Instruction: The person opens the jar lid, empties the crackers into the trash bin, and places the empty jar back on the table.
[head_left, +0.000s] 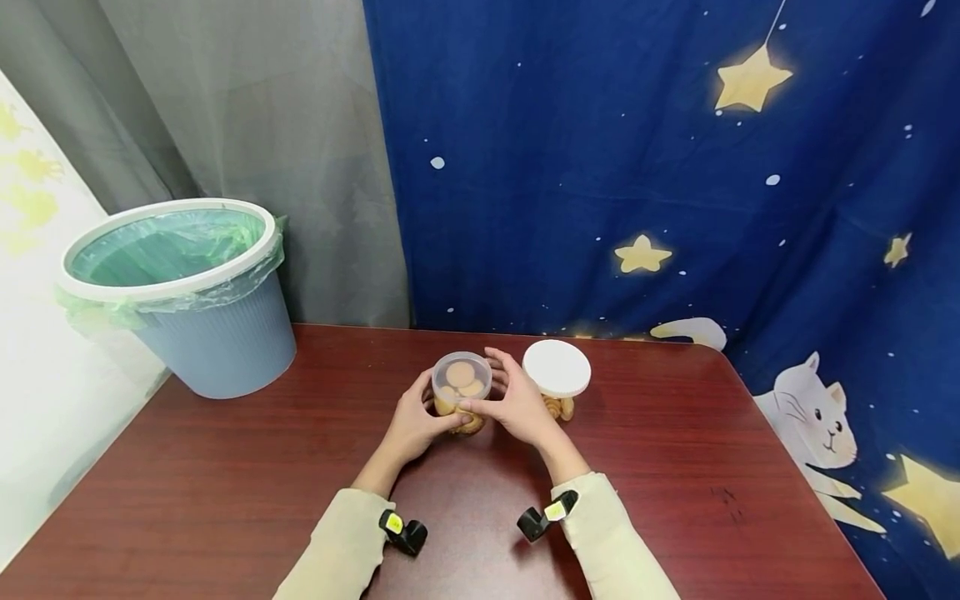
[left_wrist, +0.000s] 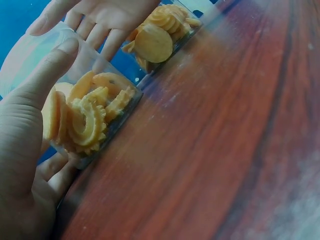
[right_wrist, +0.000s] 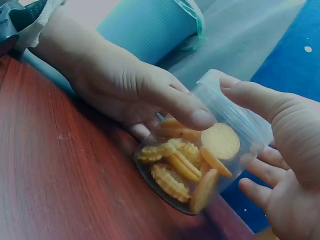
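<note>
The left grip (head_left: 414,421) and right grip (head_left: 519,404) both hold the jar (right_wrist: 227,117). It sits between them, towards the bench (head_left: 240,475)'s far edge.

No legible text or labels
</note>
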